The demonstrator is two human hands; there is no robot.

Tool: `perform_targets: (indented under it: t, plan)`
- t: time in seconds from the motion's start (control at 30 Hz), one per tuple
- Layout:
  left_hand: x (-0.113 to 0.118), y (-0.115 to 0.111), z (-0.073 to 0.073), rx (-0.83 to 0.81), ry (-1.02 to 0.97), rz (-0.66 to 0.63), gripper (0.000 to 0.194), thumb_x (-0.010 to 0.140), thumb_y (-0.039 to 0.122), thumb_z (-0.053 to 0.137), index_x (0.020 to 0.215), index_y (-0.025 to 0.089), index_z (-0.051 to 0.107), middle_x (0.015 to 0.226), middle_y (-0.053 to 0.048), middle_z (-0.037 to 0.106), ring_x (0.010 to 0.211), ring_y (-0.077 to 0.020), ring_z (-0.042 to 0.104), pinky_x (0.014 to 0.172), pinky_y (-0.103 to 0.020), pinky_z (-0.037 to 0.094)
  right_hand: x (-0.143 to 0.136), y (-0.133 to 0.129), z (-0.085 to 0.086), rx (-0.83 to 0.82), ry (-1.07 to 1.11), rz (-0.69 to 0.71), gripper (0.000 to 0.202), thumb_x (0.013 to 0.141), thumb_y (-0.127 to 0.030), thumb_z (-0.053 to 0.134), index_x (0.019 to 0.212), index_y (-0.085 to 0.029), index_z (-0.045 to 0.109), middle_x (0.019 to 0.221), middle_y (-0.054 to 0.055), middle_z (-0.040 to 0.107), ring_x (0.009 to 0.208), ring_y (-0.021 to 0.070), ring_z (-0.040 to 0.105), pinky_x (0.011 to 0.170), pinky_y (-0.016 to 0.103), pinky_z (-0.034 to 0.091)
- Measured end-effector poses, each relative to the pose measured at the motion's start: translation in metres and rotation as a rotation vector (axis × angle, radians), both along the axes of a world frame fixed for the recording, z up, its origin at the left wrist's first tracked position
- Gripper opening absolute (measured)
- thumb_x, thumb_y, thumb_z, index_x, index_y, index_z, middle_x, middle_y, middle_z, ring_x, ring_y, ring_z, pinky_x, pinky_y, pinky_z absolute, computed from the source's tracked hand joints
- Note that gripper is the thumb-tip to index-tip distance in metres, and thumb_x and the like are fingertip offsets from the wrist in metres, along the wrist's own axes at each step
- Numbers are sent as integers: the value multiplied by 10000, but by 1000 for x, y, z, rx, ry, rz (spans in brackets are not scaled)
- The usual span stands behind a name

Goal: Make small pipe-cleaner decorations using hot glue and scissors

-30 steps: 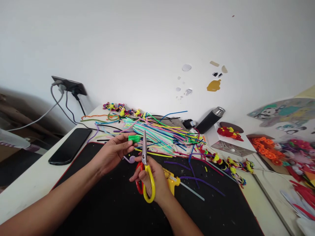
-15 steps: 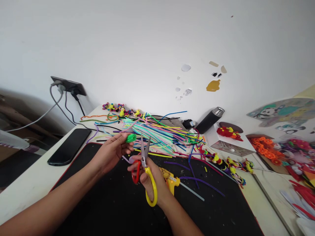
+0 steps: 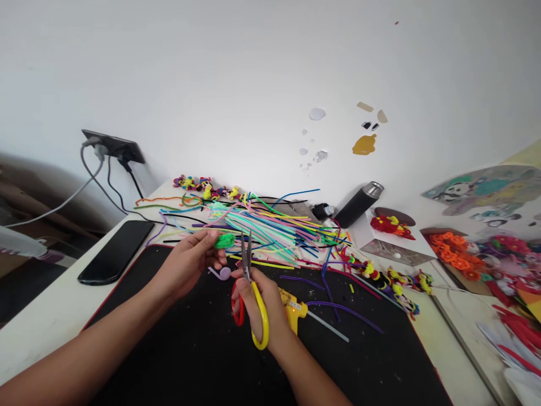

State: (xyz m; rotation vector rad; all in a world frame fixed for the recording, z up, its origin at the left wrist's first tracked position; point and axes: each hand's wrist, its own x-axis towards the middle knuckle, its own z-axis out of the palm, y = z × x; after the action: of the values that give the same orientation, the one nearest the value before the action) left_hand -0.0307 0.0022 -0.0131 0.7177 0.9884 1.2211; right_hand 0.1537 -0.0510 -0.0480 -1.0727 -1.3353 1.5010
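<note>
Between the thumb and fingers of my left hand point(image 3: 198, 255) is a small bright green fuzzy piece point(image 3: 225, 241). My right hand point(image 3: 265, 299) grips scissors point(image 3: 260, 321) with one yellow and one red handle. The blades point up, slightly parted, just right of the green piece, and nothing shows between them. A pale purple coiled piece point(image 3: 224, 274) lies below my left fingers. Behind both hands spreads a pile of coloured pipe cleaners point(image 3: 262, 225). A yellow glue gun point(image 3: 292, 309) with a clear stick sits right of my right hand, partly hidden by it.
A black mat point(image 3: 203, 349) covers the table's front. At the left lies a phone point(image 3: 116, 252); cables run from a wall socket point(image 3: 113, 145). A black flask point(image 3: 359, 204), small fuzzy figures point(image 3: 397, 285) and a box of orange pieces point(image 3: 454, 254) stand at the right.
The scissor blades have come closer together, and the red handle has shifted slightly right. My left hand still holds the green piece. The whole view has shifted slightly.
</note>
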Motion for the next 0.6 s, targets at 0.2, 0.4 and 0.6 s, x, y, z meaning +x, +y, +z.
perform_targets:
  t: [0.2, 0.4, 0.6]
  plan:
    - [5, -5, -4, 41, 129, -129, 374, 809, 500, 856, 936, 181, 708, 665, -14, 707, 554, -151, 660, 526, -226, 544, 0, 0, -3, 22, -58, -28, 440, 972, -608, 630, 1110, -193, 681, 737, 4, 621, 519, 127, 574, 469, 227, 455]
    - [9, -8, -9, 38, 208, -256, 388, 868, 551, 779, 874, 180, 666, 657, -20, 704, 558, -148, 656, 538, -224, 547, 0, 4, -1, 17, 32, -121, 422, 959, -582, 660, 1113, -189, 683, 766, 21, 658, 572, 157, 612, 513, 255, 480]
    - [18, -14, -6, 20, 279, -385, 465, 864, 636, 734, 803, 185, 636, 586, -29, 690, 494, -155, 640, 488, -229, 522, 1, 6, 3, 31, 50, -151, 414, 946, -552, 690, 1103, -168, 684, 761, 26, 672, 615, 167, 631, 581, 274, 503]
